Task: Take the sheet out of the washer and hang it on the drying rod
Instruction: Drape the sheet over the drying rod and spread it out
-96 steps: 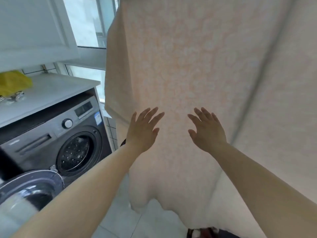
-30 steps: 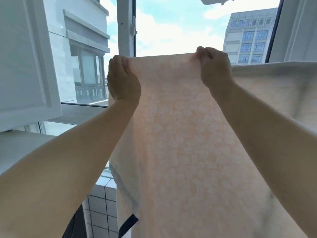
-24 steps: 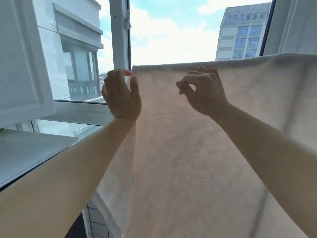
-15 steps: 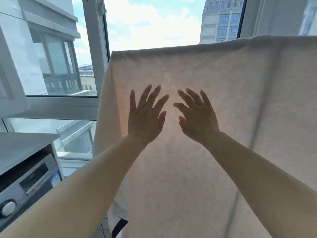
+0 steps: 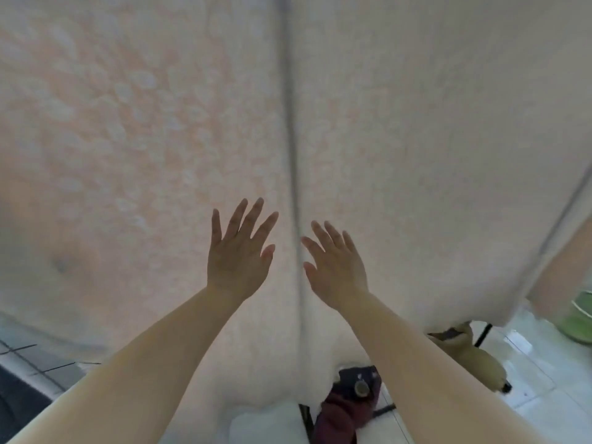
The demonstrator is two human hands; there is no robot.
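A big pale peach sheet (image 5: 160, 123) hangs down and fills almost the whole view. It has a soft pattern of little white blobs on its left part. A dark straight line (image 5: 293, 155) runs down the middle of the sheet. The top of the sheet is out of view, so the rod cannot be seen.

Both hands are held up in front of the sheet, side by side, near the middle line. The left hand (image 5: 237, 254) is just left of the line. Its grip is let go: the fingers (image 5: 253, 216) are straight and spread wide, and it holds nothing. The right hand (image 5: 336, 267) is just right of the line. Its grip is let go too, with the fingers spread and the palm turned to the cloth. The palms are flat toward the sheet, but I cannot tell if they press on it or float just off it.

The bottom edge of the sheet hangs low, near the floor (image 5: 528, 379). The floor is pale, shiny tile. Under the sheet, near the right arm, lies a dark red cloth thing (image 5: 339, 415). A tan thing (image 5: 474, 363) rests on the floor farther right. At the far right edge is a green round tub (image 5: 576, 318), partly hidden by the sheet.
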